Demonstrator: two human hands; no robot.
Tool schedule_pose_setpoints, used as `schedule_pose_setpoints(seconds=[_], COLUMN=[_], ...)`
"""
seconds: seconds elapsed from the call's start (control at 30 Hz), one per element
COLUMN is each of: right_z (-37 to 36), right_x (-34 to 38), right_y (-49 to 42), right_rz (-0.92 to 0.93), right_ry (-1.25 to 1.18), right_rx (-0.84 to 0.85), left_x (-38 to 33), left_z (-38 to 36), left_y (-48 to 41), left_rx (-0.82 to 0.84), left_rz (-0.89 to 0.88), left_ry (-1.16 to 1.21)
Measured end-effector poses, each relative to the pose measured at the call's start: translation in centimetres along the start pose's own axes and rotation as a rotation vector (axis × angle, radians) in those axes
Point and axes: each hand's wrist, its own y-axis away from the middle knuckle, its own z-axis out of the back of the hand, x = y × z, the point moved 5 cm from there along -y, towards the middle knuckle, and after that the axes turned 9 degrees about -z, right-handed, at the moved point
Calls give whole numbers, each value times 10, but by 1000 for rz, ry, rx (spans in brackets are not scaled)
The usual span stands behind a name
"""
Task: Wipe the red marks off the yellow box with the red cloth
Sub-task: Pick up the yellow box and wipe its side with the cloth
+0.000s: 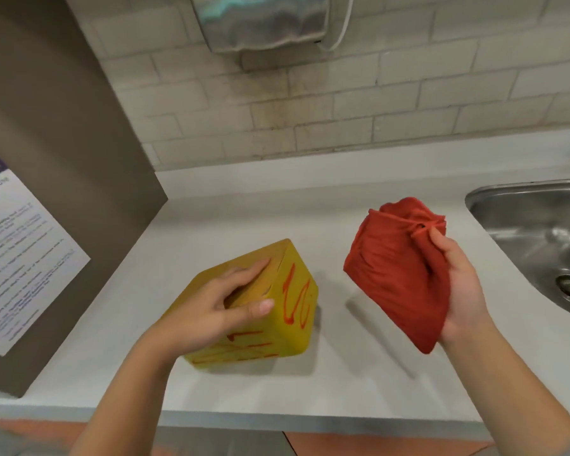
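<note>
Right now the move turns on the gap between cloth and box. The right hand (458,284) holds the red cloth (399,271) up off the white counter (359,383), bunched into a wad with fingers and thumb closed around its right side. The yellow box (297,337) lies at about 8 o'clock from that wad, apart from it, with bare counter between them.

The left hand (221,307) steadies the box from above, with its fingers curved over the top and its thumb lying along the near top edge. The box's long axis seems to run from about 8 o'clock toward 2 o'clock, so one end face is turned toward the cloth. That face carries looping red marks (295,297), and more streaks cross the near side at about 6 o'clock.

Judging from this, wiping has not begun. The right hand is the nearer one to the marked end, and a short sweep toward 8 o'clock would bring the cloth onto it. The left thumb sits just beside those loops and may need to shift.

A steel sink (540,225) sits at 3 o'clock.
</note>
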Motion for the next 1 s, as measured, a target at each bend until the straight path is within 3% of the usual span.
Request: schedule_pose_setpoints(seconds=[0.17,0.33,0.43,1.0], right_z=[-37,-77,-89,-100], right_x=[2,-10,-32,-63], right_y=[-4,-29,-47,-48], right_rz=[5,141,85,182], right_ry=[210,701,876,1020], right_rx=[61,134,208,347], left_x=[-10,-16,-18,-11], left_z=[10,14,11,18], left_y=[2,-2,-7,-30], left_rx=[-10,-7,-14,-171], left_rz=[-67,-90,-95,10], left_ry=[264,376,431,492])
